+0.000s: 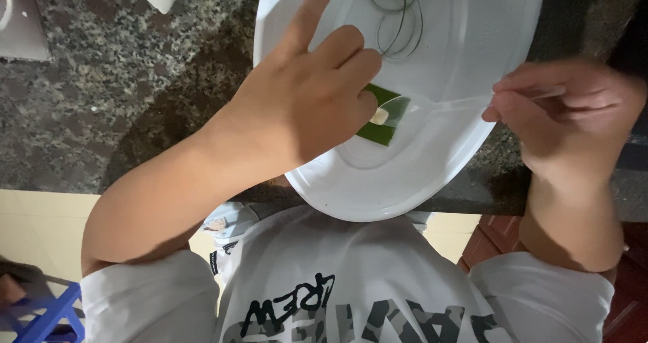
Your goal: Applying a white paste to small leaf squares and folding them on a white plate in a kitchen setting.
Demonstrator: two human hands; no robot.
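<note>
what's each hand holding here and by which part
The right hand pinches a clear plastic spoon by its handle end. The left hand presses down a green leaf strip at one end.

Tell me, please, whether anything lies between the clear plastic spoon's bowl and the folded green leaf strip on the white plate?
Nothing visible does. The clear plastic spoon, pinched in the right hand, already has its bowl over the folded green leaf strip, which the left hand pins down on the white oval plate.
</note>
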